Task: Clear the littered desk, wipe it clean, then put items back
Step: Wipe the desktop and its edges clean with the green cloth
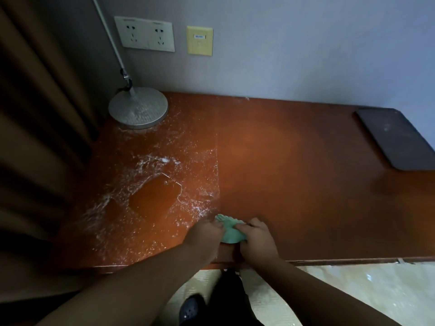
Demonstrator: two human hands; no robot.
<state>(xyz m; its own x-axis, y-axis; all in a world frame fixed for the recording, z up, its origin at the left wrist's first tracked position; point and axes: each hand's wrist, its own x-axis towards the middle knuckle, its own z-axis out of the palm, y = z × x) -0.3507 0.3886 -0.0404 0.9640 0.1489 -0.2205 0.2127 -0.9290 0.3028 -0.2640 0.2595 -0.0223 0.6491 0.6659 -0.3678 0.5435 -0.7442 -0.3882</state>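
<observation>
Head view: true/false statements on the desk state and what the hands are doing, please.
1. The left hand and right hand both hold the green cloth. True.
2. The white debris covers the right half of the desk. False: it lies on the left half.
3. The lamp base stands at the desk's back left corner. True.
4. The dark mat lies beside the lamp base. False: it lies at the far right end.

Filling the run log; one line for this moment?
step: wiping | left hand: holds green cloth | right hand: holds green cloth | desk: white debris on left half
</observation>
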